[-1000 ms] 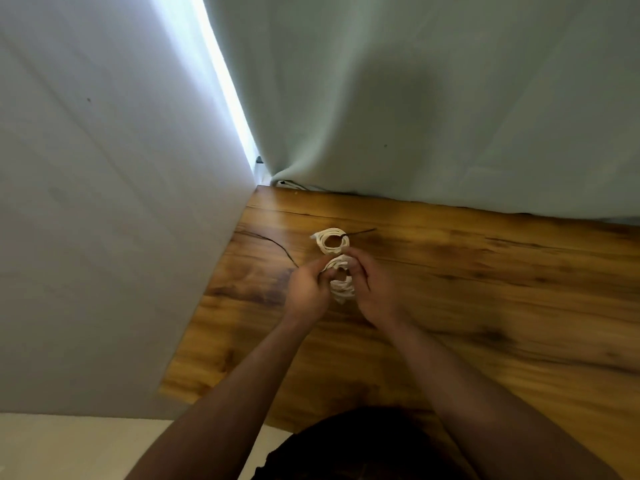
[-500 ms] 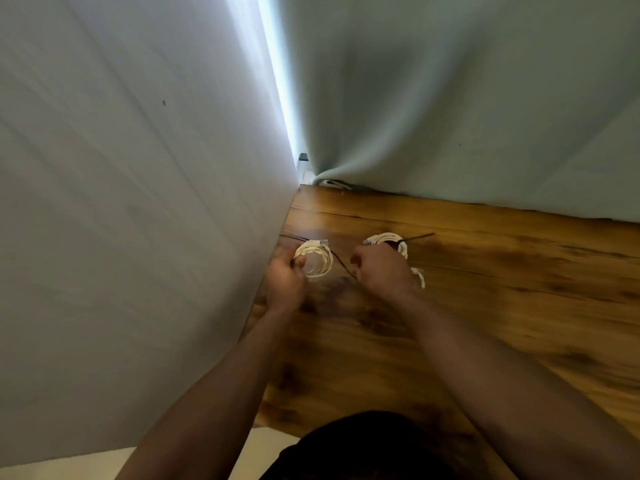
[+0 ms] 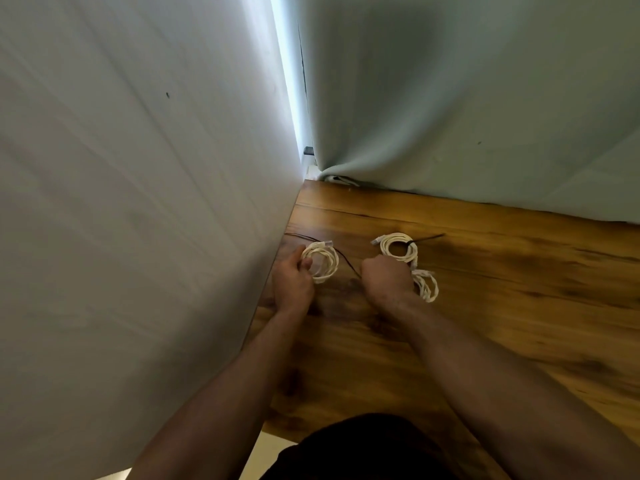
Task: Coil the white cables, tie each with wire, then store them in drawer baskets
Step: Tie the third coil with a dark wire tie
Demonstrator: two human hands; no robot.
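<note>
Two fists — left fingers (image 3: 300, 255) round coil (image 3: 328, 269), right (image 3: 386, 279) perhaps on wire (image 3: 347, 263).

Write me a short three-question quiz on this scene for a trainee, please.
1. True or false: the left hand grips a coil.
2. The far coil lies on: A) a wooden table; B) a basket; C) the floor.
3. Fill in: the wire running from the held coil towards the right hand is ___ (light or dark).

Key: 1 true; 2 A; 3 dark.
</note>
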